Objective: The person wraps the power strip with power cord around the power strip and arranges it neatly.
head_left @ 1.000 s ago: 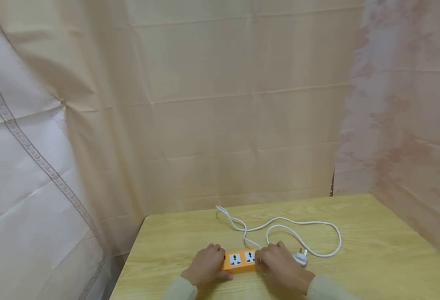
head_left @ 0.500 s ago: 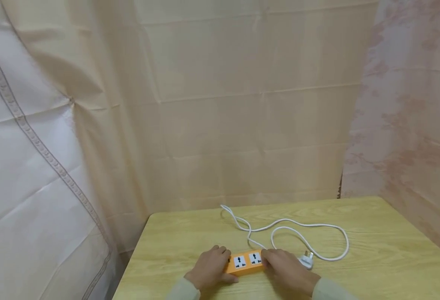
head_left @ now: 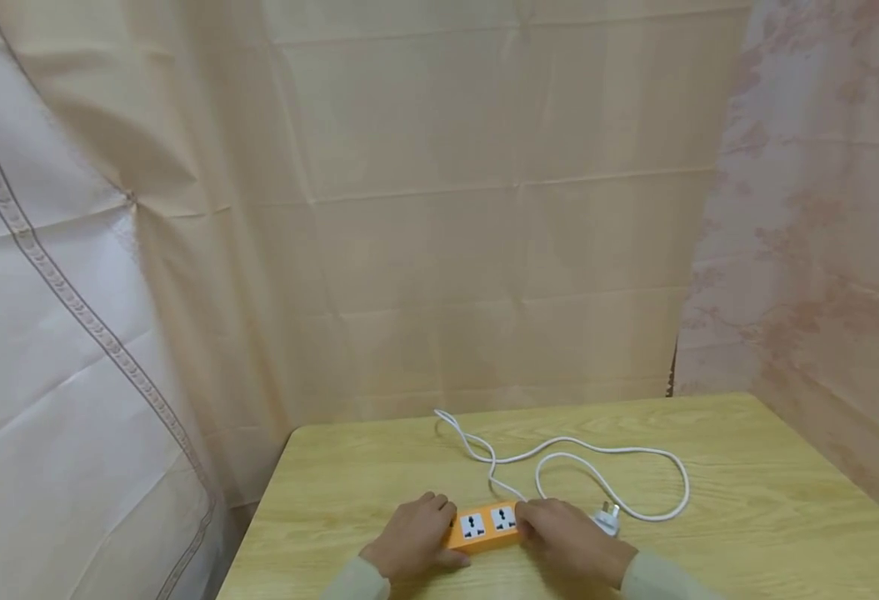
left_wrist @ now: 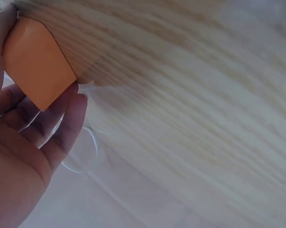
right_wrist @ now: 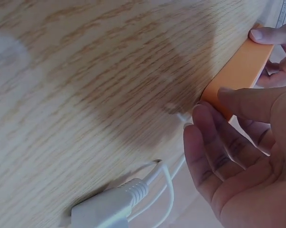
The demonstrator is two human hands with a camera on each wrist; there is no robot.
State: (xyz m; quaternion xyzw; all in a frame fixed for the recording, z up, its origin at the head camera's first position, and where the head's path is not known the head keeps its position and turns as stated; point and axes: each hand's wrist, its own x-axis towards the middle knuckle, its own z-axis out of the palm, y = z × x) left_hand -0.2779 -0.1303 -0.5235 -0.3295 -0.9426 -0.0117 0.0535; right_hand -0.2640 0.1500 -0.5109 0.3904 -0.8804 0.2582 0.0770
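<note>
An orange power strip [head_left: 486, 528] with white socket faces lies on the wooden table near its front side. My left hand [head_left: 413, 535] grips its left end, thumb on the near side and fingers on the far side; the left wrist view shows the plain orange end [left_wrist: 38, 64] between them. At the other end my right hand [head_left: 570, 537] pinches the strip between thumb and fingers, and the right wrist view shows that thumb [right_wrist: 252, 103] on the orange side. A white cord [head_left: 634, 451] loops behind the strip. Both hands cover parts of the strip's ends.
Just beyond my right hand lies the white three-pin plug [head_left: 606, 522], its pins pointing away. The table [head_left: 746, 500] has its back edge near a beige curtain [head_left: 484, 250]. Pale cloth [head_left: 49, 333] hangs at the left, patterned cloth [head_left: 821, 250] at the right.
My right fingers, raised a second ago, now lie lower against the strip's right end. My left hand keeps its grip. The whole head view has shifted slightly.
</note>
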